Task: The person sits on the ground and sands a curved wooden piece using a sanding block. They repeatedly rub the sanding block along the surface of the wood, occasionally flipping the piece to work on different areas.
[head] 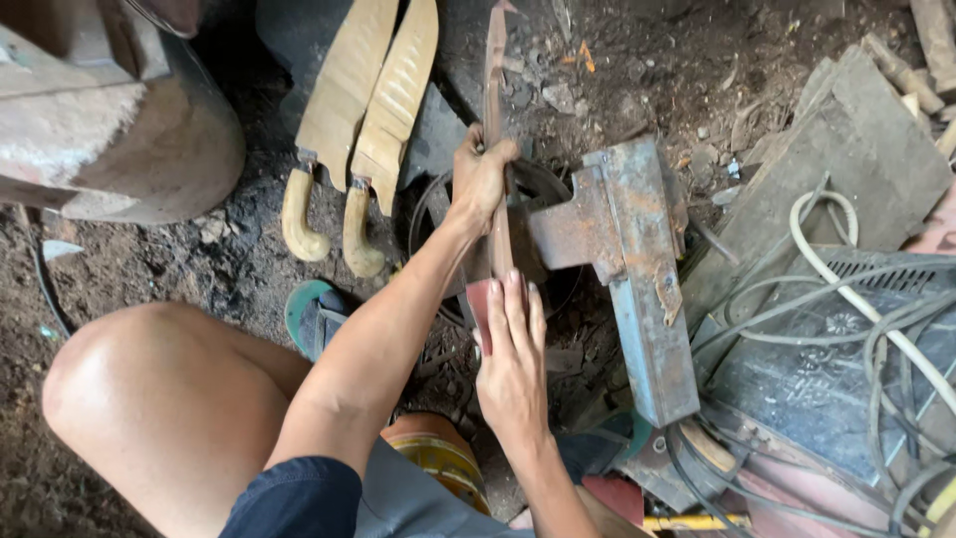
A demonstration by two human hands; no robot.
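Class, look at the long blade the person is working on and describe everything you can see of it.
The blade is a long, narrow strip of reddish-brown, rusty-looking metal, unpolished, running up and down the picture, its pointed tip toward the top. It lies against a rusted grey metal stand over dark, littered ground. The left hand grips it at mid-length; the right hand lies flat with fingers pressing a reddish abrasive sheet on its lower part. Its near end is hidden.

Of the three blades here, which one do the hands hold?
The narrow rusty blade beside the metal block; the two pale-handled blades lie untouched.
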